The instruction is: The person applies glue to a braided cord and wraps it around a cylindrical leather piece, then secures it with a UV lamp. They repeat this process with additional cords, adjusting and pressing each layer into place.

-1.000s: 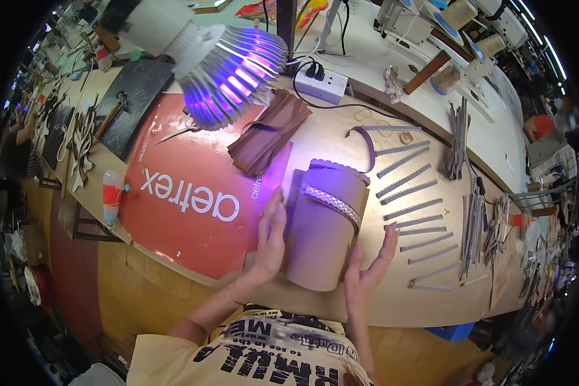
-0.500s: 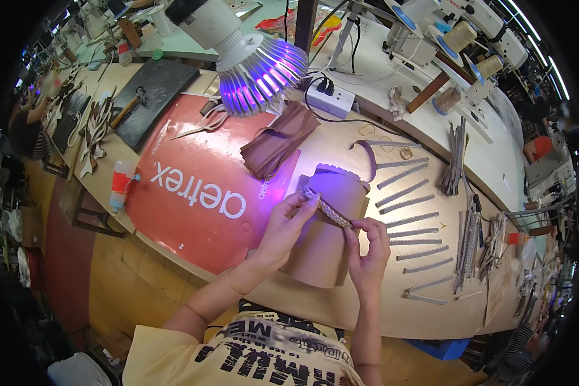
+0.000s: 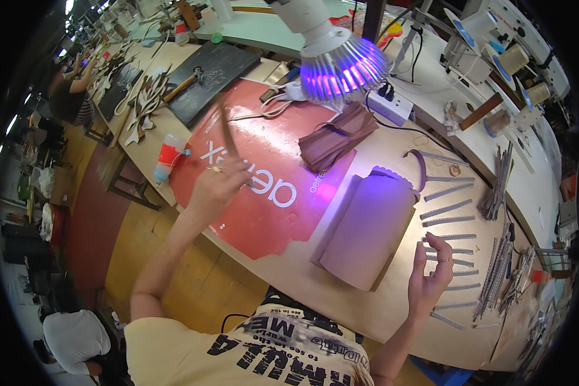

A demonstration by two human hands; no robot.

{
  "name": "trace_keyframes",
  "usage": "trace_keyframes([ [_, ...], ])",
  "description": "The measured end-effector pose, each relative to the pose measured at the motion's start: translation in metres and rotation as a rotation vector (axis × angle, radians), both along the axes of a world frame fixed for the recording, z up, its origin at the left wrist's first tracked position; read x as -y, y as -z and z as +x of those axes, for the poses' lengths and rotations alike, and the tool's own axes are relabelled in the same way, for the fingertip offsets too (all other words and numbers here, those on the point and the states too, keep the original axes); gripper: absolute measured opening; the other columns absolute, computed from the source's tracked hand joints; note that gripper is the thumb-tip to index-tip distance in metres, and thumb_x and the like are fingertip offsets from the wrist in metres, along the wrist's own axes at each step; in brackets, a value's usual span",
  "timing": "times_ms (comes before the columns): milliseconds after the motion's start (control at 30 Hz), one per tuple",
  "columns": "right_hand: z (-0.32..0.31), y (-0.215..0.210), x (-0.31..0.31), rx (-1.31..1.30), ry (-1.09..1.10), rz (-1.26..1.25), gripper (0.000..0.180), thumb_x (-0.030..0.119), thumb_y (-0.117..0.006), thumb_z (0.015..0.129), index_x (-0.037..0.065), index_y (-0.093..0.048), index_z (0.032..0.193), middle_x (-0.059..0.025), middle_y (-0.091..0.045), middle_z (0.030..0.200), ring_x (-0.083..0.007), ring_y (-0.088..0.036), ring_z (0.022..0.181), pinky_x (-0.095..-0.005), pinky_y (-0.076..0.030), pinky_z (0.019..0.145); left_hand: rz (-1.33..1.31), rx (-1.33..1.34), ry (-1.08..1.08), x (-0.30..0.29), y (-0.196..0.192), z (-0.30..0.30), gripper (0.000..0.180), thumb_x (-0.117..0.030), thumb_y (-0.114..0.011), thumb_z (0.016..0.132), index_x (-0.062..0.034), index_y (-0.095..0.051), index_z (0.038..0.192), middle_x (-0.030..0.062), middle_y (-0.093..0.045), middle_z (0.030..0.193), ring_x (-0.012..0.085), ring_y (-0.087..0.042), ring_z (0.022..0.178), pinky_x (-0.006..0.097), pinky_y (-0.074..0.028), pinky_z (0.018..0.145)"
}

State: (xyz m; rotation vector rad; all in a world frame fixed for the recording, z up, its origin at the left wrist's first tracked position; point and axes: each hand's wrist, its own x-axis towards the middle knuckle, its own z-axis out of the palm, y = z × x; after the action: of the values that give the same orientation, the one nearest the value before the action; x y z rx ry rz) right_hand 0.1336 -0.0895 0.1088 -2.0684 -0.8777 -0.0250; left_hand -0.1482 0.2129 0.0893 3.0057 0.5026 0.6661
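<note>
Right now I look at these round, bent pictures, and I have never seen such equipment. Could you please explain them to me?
No machine: these are a person's bare hands. The camera, left of two worn on the head, looks down; its fisheye lens bends edges. The left hand holds a blurred brown strip over a red sheet. The right hand, visibly holding nothing, is beside a brown roll. Grey strips and a dark brown bundle lie on the table, under a lamp.

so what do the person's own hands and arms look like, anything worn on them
Neither hand is gloved. The left hand wears a gold-coloured ring; the right hand has a thin ring. A pale yellow sleeve leaves the left forearm uncovered.
</note>
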Motion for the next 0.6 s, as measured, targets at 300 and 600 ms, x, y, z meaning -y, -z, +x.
trace_keyframes([
  [300,-0.003,0.023,0.029,-0.039,0.117,-0.230,0.023,0.016,-0.065,0.093,0.005,-0.063,0.114,-0.0083,-0.066,0.111,-0.0275,-0.056,0.106,-0.0391,-0.040,0.096,0.333,-0.572,0.309,-0.048,0.062,-0.051,0.020,-0.008,-0.056,0.083,-0.0008,-0.058,0.101,0.0108,-0.056,0.125,0.0280,-0.049,0.129,0.034,-0.046,0.105],
  [600,0.003,0.032,0.046,-0.031,0.121,-0.189,0.023,0.018,-0.066,0.092,0.005,-0.064,0.111,-0.0107,-0.065,0.108,-0.0284,-0.057,0.106,-0.0386,-0.039,0.097,0.116,-0.721,0.225,-0.053,0.039,-0.056,0.027,-0.006,-0.057,0.081,-0.0013,-0.058,0.108,0.0133,-0.055,0.127,0.0282,-0.042,0.135,0.039,-0.037,0.113],
])
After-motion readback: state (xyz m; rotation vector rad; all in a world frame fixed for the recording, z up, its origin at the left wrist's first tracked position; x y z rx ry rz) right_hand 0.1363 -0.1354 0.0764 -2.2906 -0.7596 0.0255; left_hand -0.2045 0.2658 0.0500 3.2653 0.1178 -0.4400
